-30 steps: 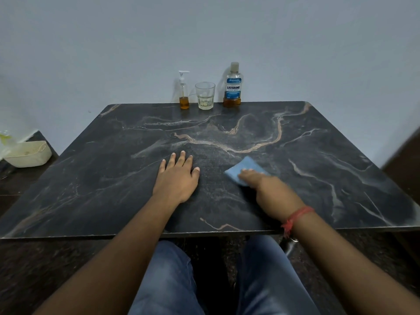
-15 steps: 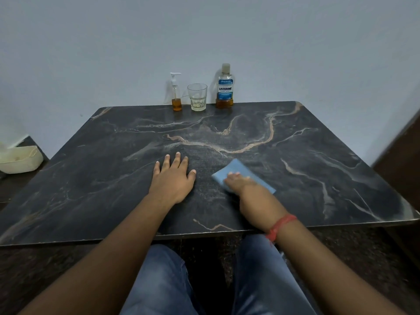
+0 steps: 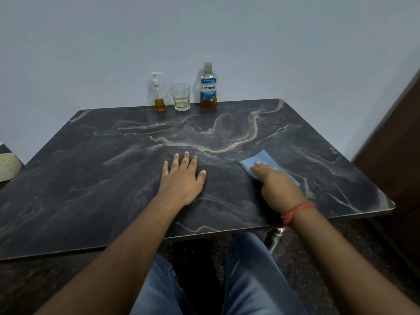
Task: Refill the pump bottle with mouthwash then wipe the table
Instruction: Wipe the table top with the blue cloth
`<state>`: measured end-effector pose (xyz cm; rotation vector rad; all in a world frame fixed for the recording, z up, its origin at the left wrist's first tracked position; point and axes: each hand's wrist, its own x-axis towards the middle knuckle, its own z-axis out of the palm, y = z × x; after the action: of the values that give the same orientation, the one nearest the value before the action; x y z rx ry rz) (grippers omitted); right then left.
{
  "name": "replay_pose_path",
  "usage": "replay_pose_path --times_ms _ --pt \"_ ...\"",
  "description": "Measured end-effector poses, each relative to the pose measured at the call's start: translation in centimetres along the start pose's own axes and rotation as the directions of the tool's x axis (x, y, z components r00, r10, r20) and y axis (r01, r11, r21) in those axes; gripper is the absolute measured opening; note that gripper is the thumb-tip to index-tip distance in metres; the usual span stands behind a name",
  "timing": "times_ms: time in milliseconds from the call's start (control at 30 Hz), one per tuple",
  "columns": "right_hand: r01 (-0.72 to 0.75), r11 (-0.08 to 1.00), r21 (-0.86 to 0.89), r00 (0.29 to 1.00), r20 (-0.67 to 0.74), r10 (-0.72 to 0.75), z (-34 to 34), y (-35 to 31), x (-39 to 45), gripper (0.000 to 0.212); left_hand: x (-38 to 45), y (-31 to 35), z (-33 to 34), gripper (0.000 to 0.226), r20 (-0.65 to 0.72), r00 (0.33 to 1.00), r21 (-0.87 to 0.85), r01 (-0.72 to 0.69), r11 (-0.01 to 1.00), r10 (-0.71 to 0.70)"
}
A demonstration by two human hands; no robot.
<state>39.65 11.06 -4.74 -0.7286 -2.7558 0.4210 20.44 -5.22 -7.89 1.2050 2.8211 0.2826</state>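
A small clear pump bottle (image 3: pixel 158 96) with amber liquid at its bottom stands at the far edge of the dark marble table (image 3: pixel 95 169). To its right are a glass tumbler (image 3: pixel 180 97) and a Listerine mouthwash bottle (image 3: pixel 208 86), capped, with a little amber liquid left. My left hand (image 3: pixel 181 178) lies flat on the table with fingers spread. My right hand (image 3: pixel 276 185) presses a blue cloth (image 3: pixel 261 161) onto the table, right of centre; the hand covers the cloth's near part.
A pale wall rises right behind the three containers. A cream-coloured tub (image 3: pixel 6 167) sits low at the left edge. A dark wooden panel (image 3: pixel 393 155) stands at the right. My knees in blue jeans (image 3: pixel 247 280) are under the table's near edge.
My right hand has slid the blue cloth to the right across the table. My left hand has stayed flat in place. The camera view shifted slightly.
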Motion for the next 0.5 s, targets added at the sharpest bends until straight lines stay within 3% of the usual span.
replay_pose_path --times_ms 133,167,267,300,433,500 --pt "0.293 0.945 0.145 0.934 0.167 -0.315 2.7 -1.8 -2.4 0.064 0.2 1.1 0.0 0.065 -0.006 1.0 0.009 -0.015 1.0 0.015" --pt "0.249 0.956 0.155 0.948 0.164 -0.274 2.0 -1.2 -2.1 0.063 0.3 1.3 -0.1 0.065 -0.009 1.0 0.002 -0.018 1.0 0.018" --pt "-0.031 0.998 0.052 0.999 -0.008 0.031 0.2 1.6 -0.7 0.062 0.3 1.7 -0.2 0.065 -0.023 0.999 -0.008 -0.031 0.999 0.031" --pt "-0.034 0.999 0.032 0.999 -0.019 0.034 0.3 1.0 -0.9 0.062 0.2 1.9 -0.2 0.065 -0.026 0.999 -0.004 -0.036 0.999 0.036" --pt "0.27 0.954 0.134 0.933 0.209 -0.293 2.8 -1.4 -2.1 0.064 0.1 2.4 0.0 0.065 -0.02 0.999 0.01 -0.044 0.999 0.045" --pt "0.116 0.984 0.134 0.984 0.12 -0.132 1.3 0.6 -0.9 0.063 0.0 2.4 0.2 0.064 -0.025 0.999 0.008 -0.042 0.999 0.042"
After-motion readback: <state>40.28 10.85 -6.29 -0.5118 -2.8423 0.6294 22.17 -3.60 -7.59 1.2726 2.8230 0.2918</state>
